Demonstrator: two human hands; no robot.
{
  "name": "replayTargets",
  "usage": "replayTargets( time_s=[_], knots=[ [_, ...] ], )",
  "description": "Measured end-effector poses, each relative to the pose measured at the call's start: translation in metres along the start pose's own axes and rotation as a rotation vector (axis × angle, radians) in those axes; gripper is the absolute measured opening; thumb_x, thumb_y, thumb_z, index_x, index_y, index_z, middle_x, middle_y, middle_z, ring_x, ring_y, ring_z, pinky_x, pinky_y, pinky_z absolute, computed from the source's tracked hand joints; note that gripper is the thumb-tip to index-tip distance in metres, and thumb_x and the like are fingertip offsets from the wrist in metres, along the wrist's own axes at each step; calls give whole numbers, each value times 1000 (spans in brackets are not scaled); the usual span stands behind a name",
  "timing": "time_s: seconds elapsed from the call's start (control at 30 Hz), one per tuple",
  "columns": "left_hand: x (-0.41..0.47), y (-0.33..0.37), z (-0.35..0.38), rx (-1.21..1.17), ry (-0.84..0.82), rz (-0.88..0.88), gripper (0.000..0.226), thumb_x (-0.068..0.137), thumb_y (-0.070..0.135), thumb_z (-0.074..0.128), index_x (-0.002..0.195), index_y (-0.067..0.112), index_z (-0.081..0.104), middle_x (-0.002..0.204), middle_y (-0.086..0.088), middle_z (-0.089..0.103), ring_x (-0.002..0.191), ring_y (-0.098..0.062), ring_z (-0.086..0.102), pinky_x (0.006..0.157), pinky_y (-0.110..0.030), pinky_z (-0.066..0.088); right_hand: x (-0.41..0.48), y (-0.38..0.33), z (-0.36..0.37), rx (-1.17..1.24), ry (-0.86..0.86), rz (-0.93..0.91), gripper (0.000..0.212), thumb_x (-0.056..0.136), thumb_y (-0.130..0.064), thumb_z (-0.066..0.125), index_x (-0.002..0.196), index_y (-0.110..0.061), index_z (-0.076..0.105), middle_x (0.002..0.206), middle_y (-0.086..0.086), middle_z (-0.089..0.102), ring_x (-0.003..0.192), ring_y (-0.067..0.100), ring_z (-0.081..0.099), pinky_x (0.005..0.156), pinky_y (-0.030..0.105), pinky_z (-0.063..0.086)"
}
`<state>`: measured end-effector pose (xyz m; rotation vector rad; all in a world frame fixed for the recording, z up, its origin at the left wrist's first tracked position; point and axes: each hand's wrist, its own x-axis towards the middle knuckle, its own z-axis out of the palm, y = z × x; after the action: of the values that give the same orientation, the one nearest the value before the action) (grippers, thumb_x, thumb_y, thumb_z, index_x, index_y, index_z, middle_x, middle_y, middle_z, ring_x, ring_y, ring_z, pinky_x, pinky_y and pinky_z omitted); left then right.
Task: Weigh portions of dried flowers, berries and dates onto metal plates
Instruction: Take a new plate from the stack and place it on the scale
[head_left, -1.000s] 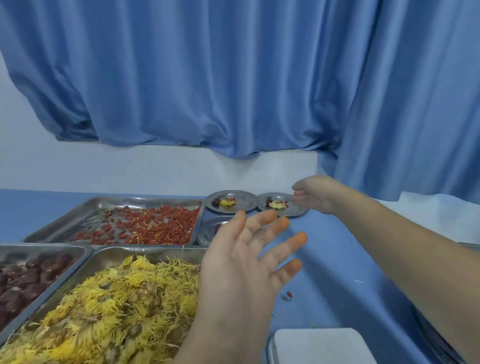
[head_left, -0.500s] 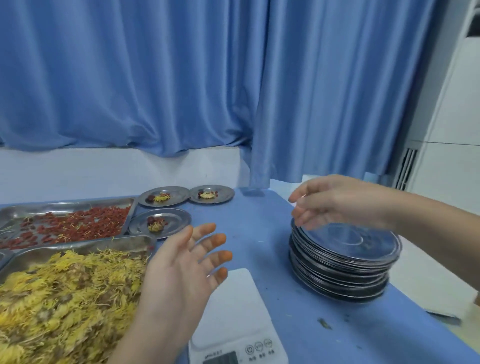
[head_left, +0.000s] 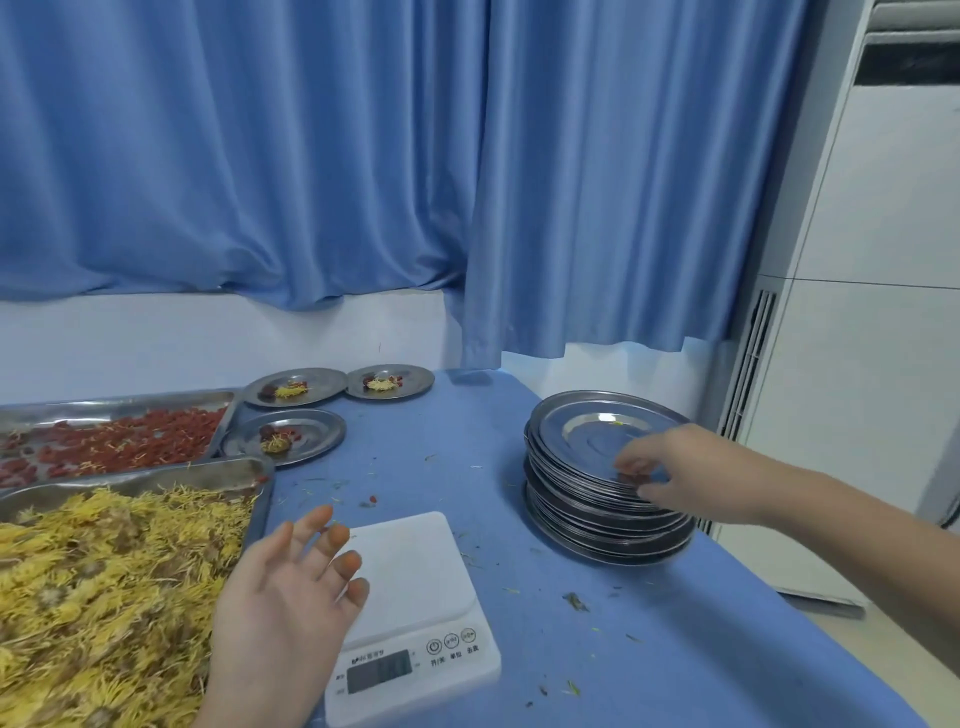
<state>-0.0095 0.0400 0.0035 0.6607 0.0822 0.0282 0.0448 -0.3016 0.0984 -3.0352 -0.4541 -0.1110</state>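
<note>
The right hand (head_left: 675, 475) reaches across the stack of metal plates (head_left: 582, 499) at the right side of the blue table (head_left: 675, 649). Its thumb lies on the upper face of the top plate (head_left: 587, 431) and its fingers curl at the near rim, so it pinches that edge. The rest of the plate stretches away from the grip, towards the curtain (head_left: 311, 156). The left hand (head_left: 280, 603) hangs spread, palm up, fingers apart and holding nothing. It sits over the gap between the white scale (head_left: 415, 587) and the tray of yellow dried flowers (head_left: 156, 480), its fingertips over the scale's left edge. The scale's platform is bare. Beyond lie a tray of red berries (head_left: 119, 402) and three filled plates (head_left: 322, 428), well apart from both hands.
</note>
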Motion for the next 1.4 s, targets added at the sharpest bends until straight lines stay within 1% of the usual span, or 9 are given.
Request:
replayTargets(
  time_s=[0.17, 0.33, 0.47, 0.57, 0.67, 0.8, 1.03, 1.23, 1.4],
  knots=[
    [-5, -4, 0, 47, -56, 11, 36, 84, 37, 50, 75, 17, 79, 76, -5, 63, 57, -19, 60, 50, -28, 49, -1, -4, 5, -79, 42, -23, 25, 84, -15, 52, 105, -25, 62, 89, -19, 58, 85, 10, 53, 82, 26, 47],
    [-4, -5, -1, 73, -74, 16, 32, 72, 38, 56, 78, 15, 78, 76, -6, 63, 58, -19, 59, 50, -29, 49, 1, -4, 8, -171, 187, 29, 42, 80, -17, 50, 119, -30, 57, 105, -15, 65, 97, 12, 58, 78, 27, 50],
    [-3, -4, -2, 74, -73, 29, 36, 73, 37, 56, 96, 12, 67, 76, -5, 62, 57, -19, 59, 49, -28, 48, -1, 1, 13, -235, 382, 38, 20, 84, -15, 52, 96, -25, 64, 90, -10, 64, 97, 17, 55, 66, 27, 40],
    [-3, -4, -4, 76, -66, 52, 31, 83, 35, 52, 99, 12, 64, 77, -5, 62, 59, -18, 58, 50, -27, 47, -8, -3, 12, -336, 545, -25, 7, 79, -8, 64, 78, -14, 68, 75, -1, 64, 80, 27, 58, 55, 30, 42],
    [-3, -5, -5, 75, 1, 109, 27, 93, 32, 45, 99, 13, 63, 78, -4, 61, 64, -18, 53, 57, -29, 42, -17, -14, 11, -324, 732, -124, 13, 68, -2, 75, 65, -9, 65, 61, 3, 58, 63, 30, 55, 43, 32, 42],
    [-3, -5, -4, 45, 123, 230, 26, 95, 30, 42, 96, 14, 63, 70, 1, 63, 64, -16, 49, 64, -31, 34, -29, -42, 19, -269, 886, -266, 14, 71, -4, 75, 65, -11, 64, 63, 0, 57, 62, 29, 53, 45, 29, 40],
    [-4, 9, -9, -28, 259, 417, 26, 94, 29, 40, 93, 16, 63, 80, 0, 57, 66, -16, 47, 61, -30, 33, -35, -109, 65, -150, 886, -534, 11, 71, -3, 66, 67, -14, 65, 64, -3, 54, 60, 22, 45, 44, 30, 38],
    [-5, 18, -18, -66, 320, 470, 28, 93, 33, 40, 98, 16, 62, 81, 0, 57, 67, -15, 47, 58, -30, 34, -14, -139, 108, -124, 851, -549, 20, 58, 1, 73, 61, -15, 62, 61, -4, 55, 56, 21, 51, 41, 30, 40],
    [-4, 13, -19, -1, 279, 473, 29, 93, 33, 41, 98, 15, 62, 82, -1, 56, 67, -16, 46, 60, -30, 34, -4, -149, 123, -120, 771, -518, 28, 45, 0, 78, 58, -19, 61, 60, -7, 55, 55, 19, 54, 39, 26, 39]
  ],
)
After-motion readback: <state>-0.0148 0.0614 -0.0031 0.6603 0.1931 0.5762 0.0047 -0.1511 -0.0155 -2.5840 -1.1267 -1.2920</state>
